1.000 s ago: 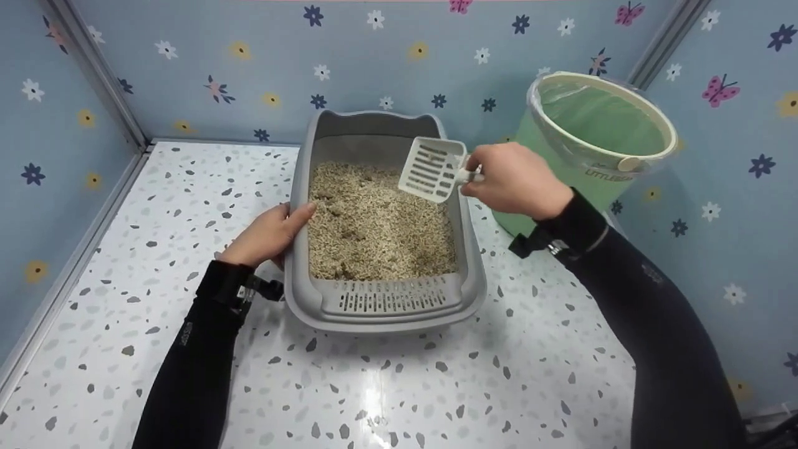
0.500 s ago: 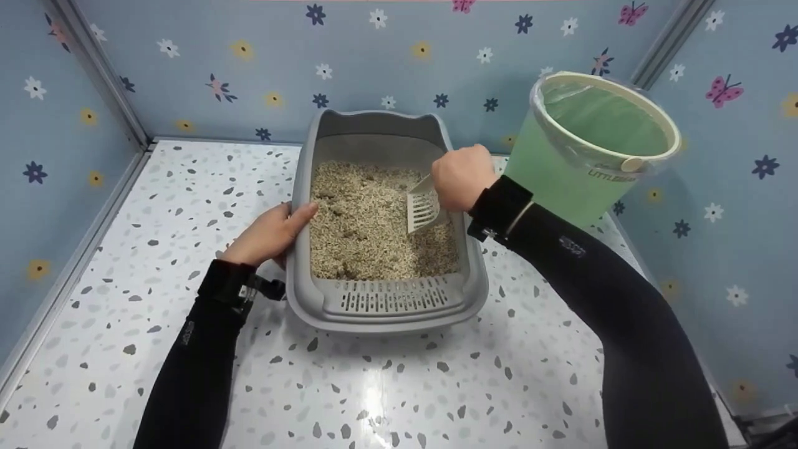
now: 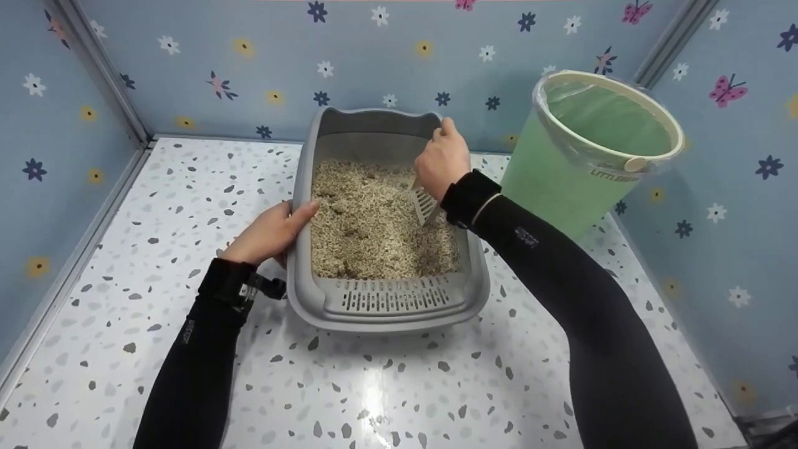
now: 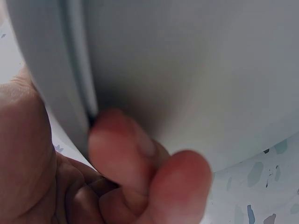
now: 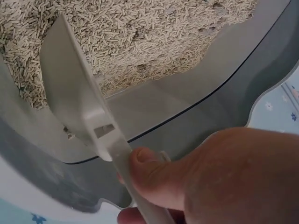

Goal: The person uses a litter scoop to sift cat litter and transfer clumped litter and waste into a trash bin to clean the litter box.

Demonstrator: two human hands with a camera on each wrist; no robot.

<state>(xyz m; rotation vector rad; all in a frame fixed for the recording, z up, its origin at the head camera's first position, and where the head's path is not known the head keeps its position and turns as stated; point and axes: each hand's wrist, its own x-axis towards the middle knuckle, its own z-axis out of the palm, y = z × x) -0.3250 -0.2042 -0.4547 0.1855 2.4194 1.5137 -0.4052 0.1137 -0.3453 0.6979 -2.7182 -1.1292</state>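
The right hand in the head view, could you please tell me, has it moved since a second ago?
Yes: judged against the green trash bin, the right hand has moved left, away from it, and is now over the gray litter box.

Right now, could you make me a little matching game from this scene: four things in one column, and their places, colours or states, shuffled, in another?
Column one
1. Scoop
2. Bin
3. Left hand
4. Litter pellets

Column two
A. Tan, spread inside the grey tray
B. Gripped by the right hand, slotted blade downward
C. Holding the tray's left-hand rim
D. Green, standing to the right of the tray

Right pairs
1-B
2-D
3-C
4-A
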